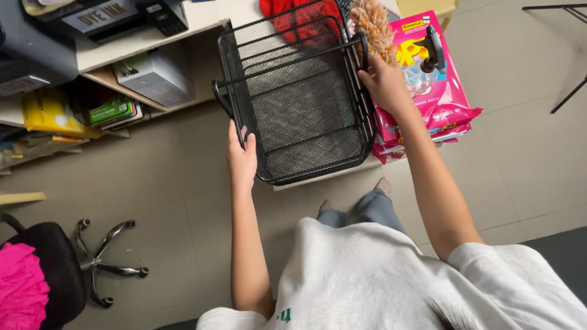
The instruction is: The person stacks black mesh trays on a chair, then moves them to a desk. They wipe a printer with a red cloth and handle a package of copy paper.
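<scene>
A black wire-mesh rectangular basket (298, 94) is held up in front of the desk. The left hand (241, 156) is curled around its near-left rim; the right hand (384, 83) clasps its right rim. Just right lie pink plastic packs (437, 104), and a fluffy orange duster (373, 21), perhaps, sits beyond.

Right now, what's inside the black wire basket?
The basket looks empty; both hands hold its sides. Through the mesh, a red cloth shows behind it. What lies directly under its base is covered.
</scene>
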